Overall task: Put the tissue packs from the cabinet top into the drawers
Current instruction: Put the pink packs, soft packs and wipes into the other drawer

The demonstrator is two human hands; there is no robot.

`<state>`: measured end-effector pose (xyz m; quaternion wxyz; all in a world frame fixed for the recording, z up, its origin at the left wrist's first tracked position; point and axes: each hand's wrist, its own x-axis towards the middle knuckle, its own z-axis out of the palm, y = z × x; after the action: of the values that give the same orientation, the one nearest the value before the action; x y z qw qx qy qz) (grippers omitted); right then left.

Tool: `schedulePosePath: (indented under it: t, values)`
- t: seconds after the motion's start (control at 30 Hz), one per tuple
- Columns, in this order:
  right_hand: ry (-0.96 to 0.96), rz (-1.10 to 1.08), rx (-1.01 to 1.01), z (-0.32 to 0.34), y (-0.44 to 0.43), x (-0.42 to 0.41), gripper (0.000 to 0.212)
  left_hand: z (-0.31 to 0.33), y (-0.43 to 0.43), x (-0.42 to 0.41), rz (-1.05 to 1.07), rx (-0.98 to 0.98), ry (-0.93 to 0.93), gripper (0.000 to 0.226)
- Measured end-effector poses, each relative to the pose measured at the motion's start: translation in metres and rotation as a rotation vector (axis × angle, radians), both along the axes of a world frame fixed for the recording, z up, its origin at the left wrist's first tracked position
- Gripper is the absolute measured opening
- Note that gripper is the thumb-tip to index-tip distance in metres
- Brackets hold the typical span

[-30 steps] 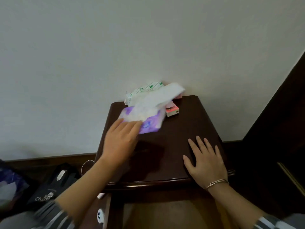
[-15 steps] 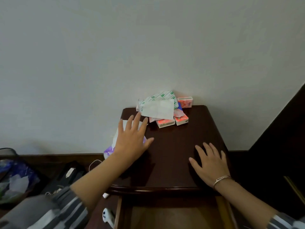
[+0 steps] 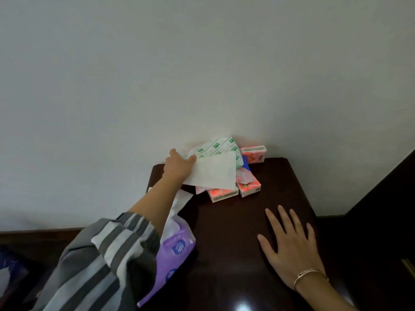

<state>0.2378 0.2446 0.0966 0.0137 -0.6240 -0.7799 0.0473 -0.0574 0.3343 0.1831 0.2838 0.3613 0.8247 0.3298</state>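
At cabinet top (image 3: 224,254) back edge, our left hand (image 3: 177,167) pinches the white-green tissue pack (image 3: 213,169) off the pile to lift it; right hand (image 3: 289,245) flat, fingers spread, likely bracing. Purple pack (image 3: 173,254) overhangs left edge.

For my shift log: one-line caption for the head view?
Left hand grips white pack at the cabinet top's back; right hand rests flat.

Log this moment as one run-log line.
left hand: gripping white pack at rear pile | right hand: flat on cabinet top | purple pack: at left edge | drawers: not visible
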Motion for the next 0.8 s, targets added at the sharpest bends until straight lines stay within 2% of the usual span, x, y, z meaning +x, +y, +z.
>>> schedulePosePath:
  t: [0.1,0.23,0.4,0.57,0.63,0.73,0.8]
  values:
    - [0.011,-0.012,0.015,0.003,0.000,-0.002,0.075,-0.008,0.003,0.006,0.130,0.050,0.122,0.069]
    - [0.019,-0.021,0.025,0.005,0.001,-0.001,0.077,-0.002,-0.003,0.008,0.177,0.243,-0.027,0.058]
    - [0.037,-0.021,0.013,0.003,0.004,-0.001,0.071,0.035,-0.033,0.005,0.209,0.439,-0.124,0.039]
    - [0.060,-0.001,-0.008,0.010,0.001,-0.001,0.064,0.050,-0.110,0.019,0.147,0.448,-0.154,0.030]
    - [0.213,-0.034,-0.012,0.019,0.000,-0.003,0.053,0.040,-0.144,0.036,0.087,0.374,-0.161,0.028]
    - [0.610,-0.172,0.085,0.034,-0.005,0.007,0.034,0.016,-0.181,0.063,0.049,0.268,-0.143,0.030]
    - [0.714,-0.204,0.151,0.040,-0.008,0.021,0.029,0.004,-0.194,0.079,-0.012,0.205,-0.144,0.031]
